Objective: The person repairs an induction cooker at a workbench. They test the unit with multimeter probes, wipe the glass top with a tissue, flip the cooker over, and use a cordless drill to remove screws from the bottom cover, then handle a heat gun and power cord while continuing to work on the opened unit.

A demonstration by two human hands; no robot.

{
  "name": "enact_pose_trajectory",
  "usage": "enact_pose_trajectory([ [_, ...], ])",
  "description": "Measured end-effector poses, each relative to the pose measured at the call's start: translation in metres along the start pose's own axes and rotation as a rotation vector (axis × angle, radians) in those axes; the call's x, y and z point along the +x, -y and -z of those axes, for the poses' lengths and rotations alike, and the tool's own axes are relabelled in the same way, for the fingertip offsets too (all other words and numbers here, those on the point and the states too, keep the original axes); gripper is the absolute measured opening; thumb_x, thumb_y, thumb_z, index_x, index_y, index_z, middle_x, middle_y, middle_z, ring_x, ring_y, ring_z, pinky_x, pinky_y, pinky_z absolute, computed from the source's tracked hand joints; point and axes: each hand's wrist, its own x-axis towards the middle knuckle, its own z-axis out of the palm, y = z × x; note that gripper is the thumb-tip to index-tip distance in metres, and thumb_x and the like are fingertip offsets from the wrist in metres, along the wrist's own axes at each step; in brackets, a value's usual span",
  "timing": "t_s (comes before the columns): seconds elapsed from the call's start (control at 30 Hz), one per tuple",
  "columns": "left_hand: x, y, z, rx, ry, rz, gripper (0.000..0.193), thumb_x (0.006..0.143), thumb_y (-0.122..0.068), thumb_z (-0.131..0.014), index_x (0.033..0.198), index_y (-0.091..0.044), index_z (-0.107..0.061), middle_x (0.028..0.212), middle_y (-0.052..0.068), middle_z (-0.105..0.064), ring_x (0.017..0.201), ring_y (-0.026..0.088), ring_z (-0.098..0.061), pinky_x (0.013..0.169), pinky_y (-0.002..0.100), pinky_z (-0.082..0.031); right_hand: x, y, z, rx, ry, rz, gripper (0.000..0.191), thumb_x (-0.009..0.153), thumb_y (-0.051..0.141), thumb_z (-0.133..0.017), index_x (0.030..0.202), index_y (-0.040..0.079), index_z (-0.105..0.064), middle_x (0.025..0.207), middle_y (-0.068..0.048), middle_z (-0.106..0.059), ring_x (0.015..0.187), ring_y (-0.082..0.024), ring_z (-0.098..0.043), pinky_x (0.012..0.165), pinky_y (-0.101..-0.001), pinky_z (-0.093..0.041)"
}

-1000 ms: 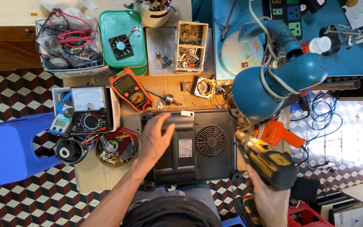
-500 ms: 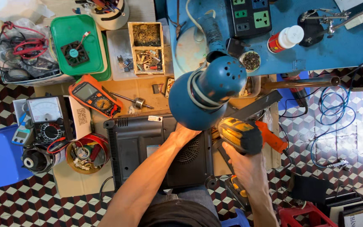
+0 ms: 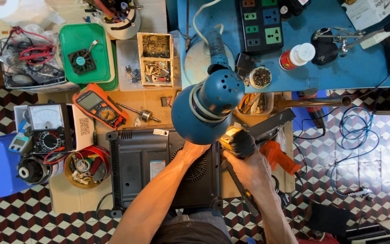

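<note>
A black flat appliance (image 3: pixel 145 167) lies bottom-up on the small wooden table, its round vent grille partly under my arm. My left hand (image 3: pixel 194 149) rests on it near the vent, fingers hidden under the blue lamp head (image 3: pixel 208 108). My right hand (image 3: pixel 248 168) grips a yellow and black cordless drill (image 3: pixel 236 139), held upright at the appliance's right edge. The drill's tip is out of sight below it.
An orange multimeter (image 3: pixel 99 105), an analog meter (image 3: pixel 47 123), a round tray of parts (image 3: pixel 85 166), a green box with a fan (image 3: pixel 85 55) and a wooden parts box (image 3: pixel 155 58) surround the work. An orange tool (image 3: pixel 281 156) lies right. A blue bench holds a power strip (image 3: pixel 261 22).
The view shifted, so everything slid left. My left hand moved right across the appliance to the vent under the lamp. My right hand brought the drill up to the appliance's right edge.
</note>
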Motion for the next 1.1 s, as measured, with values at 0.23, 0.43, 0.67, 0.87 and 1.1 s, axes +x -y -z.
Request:
enact_pose_trajectory([
  [0.23, -0.010, 0.017, 0.000, 0.032, 0.044, 0.100, 0.043, 0.097, -0.021, -0.072, 0.137, -0.009, -0.062, 0.140, 0.012, -0.064, 0.131, 0.029, -0.061, 0.109, 0.042, -0.049, -0.007, 0.031, 0.008, -0.093, 0.032, -0.125, 0.057, 0.080, 0.041, -0.077, 0.130, 0.017, -0.060, 0.111, -0.017, -0.075, 0.107, -0.038, -0.070, 0.085, -0.0475, -0.055],
  [0.43, 0.005, 0.048, -0.012, 0.221, 0.010, -0.031, 0.040, 0.094, -0.019, -0.078, 0.130, -0.011, -0.065, 0.134, 0.013, -0.065, 0.126, 0.034, -0.061, 0.106, 0.047, -0.049, -0.010, 0.035, 0.004, -0.094, 0.017, -0.075, 0.063, 0.081, 0.039, -0.079, 0.136, 0.020, -0.057, 0.114, -0.017, -0.073, 0.109, -0.038, -0.068, 0.088, -0.0480, -0.053],
  [0.67, -0.032, 0.065, -0.007, 0.329, 0.097, -0.053, 0.058, 0.082, -0.018, -0.085, 0.133, -0.007, -0.060, 0.135, 0.018, -0.060, 0.125, 0.042, -0.057, 0.104, 0.053, -0.047, -0.016, 0.020, -0.003, -0.008, -0.033, 0.022, 0.060, 0.082, 0.038, -0.079, 0.134, 0.017, -0.058, 0.117, -0.015, -0.074, 0.111, -0.036, -0.069, 0.088, -0.0463, -0.053],
  [0.87, -0.028, 0.060, -0.008, 0.267, 0.175, 0.106, 0.061, 0.086, -0.024, -0.082, 0.138, -0.009, -0.056, 0.134, 0.016, -0.061, 0.121, 0.038, -0.060, 0.103, 0.048, -0.048, -0.019, 0.023, -0.008, -0.014, -0.062, -0.032, 0.063, 0.079, 0.041, -0.080, 0.132, 0.015, -0.057, 0.115, -0.016, -0.073, 0.109, -0.038, -0.068, 0.088, -0.0474, -0.053],
  [1.1, -0.027, 0.069, -0.009, 0.389, 0.213, 0.111, 0.065, 0.087, -0.029, -0.083, 0.141, -0.006, -0.054, 0.141, 0.023, -0.056, 0.129, 0.044, -0.052, 0.105, 0.053, -0.043, -0.022, 0.023, -0.009, 0.000, -0.099, -0.028, 0.063, 0.079, 0.042, -0.080, 0.131, 0.014, -0.058, 0.114, -0.018, -0.073, 0.108, -0.041, -0.067, 0.087, -0.0488, -0.052],
])
